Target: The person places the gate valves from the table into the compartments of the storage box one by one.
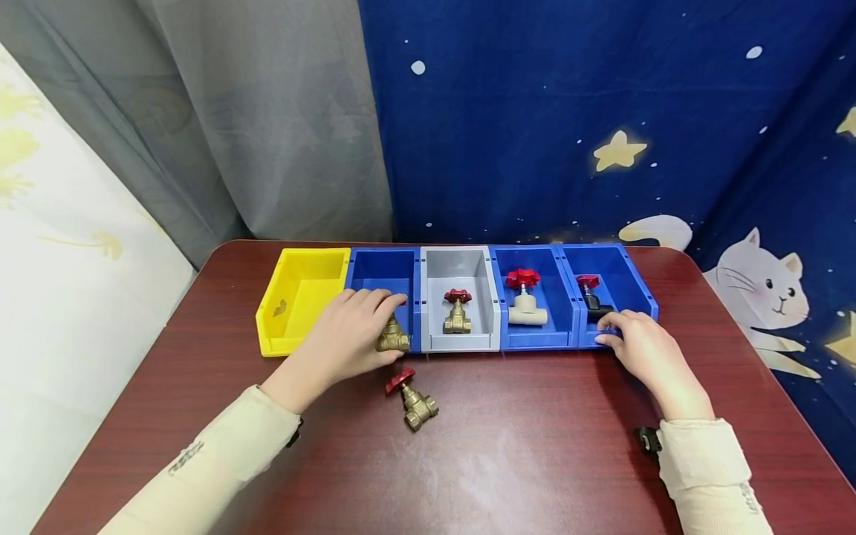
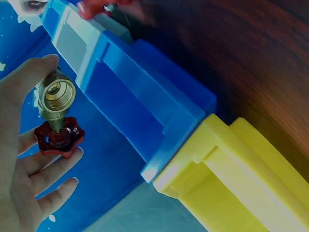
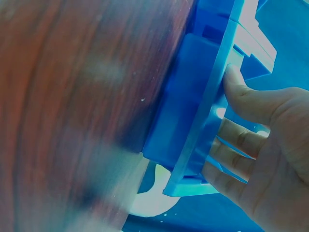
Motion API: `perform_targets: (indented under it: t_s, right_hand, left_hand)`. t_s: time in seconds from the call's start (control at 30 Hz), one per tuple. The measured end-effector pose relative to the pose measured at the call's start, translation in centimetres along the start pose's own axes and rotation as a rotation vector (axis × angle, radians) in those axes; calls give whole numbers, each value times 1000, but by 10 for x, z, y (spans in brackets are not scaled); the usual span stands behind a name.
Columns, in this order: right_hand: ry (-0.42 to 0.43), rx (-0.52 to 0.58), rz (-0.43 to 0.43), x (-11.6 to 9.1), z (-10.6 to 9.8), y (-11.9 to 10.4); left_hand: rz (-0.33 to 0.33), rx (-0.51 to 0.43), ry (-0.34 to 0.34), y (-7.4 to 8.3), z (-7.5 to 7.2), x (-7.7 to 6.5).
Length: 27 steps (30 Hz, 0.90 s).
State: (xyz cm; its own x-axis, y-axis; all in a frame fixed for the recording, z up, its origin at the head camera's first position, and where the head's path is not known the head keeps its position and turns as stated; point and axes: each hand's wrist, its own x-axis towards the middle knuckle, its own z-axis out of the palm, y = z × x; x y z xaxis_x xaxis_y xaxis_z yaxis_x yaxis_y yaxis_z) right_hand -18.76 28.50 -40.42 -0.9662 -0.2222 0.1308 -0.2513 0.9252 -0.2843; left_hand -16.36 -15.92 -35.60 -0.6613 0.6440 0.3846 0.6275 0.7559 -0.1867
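My left hand (image 1: 357, 327) grips a brass gate valve (image 2: 57, 96) with a red handwheel (image 2: 60, 137), at the front of the left blue bin (image 1: 384, 261). In the left wrist view, the valve's threaded end faces the camera. Another brass valve (image 1: 416, 405) with a red wheel lies on the table just below that hand. At the right blue bin (image 1: 605, 260), my right hand (image 1: 645, 349) reaches over the front wall. Its fingers are fairly straight, and their tips are hidden behind the wall in the right wrist view. A black valve (image 1: 595, 303) with a red wheel lies inside, beside these fingers.
The bins stand in a row along the table's (image 1: 528, 446) back. A yellow bin (image 1: 304, 297) is at the left end. The grey bin (image 1: 461, 264) holds a brass valve (image 1: 458, 316); the blue bin (image 1: 555, 327) beside it holds a cream valve (image 1: 527, 308). Curtains (image 1: 501, 134) hang behind.
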Motion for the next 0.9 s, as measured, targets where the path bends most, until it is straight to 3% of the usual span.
perform_targets:
  t_s: [0.9]
  right_hand:
    - [-2, 10, 5, 0, 1, 3]
  left_hand:
    - [-115, -19, -154, -32, 22, 21]
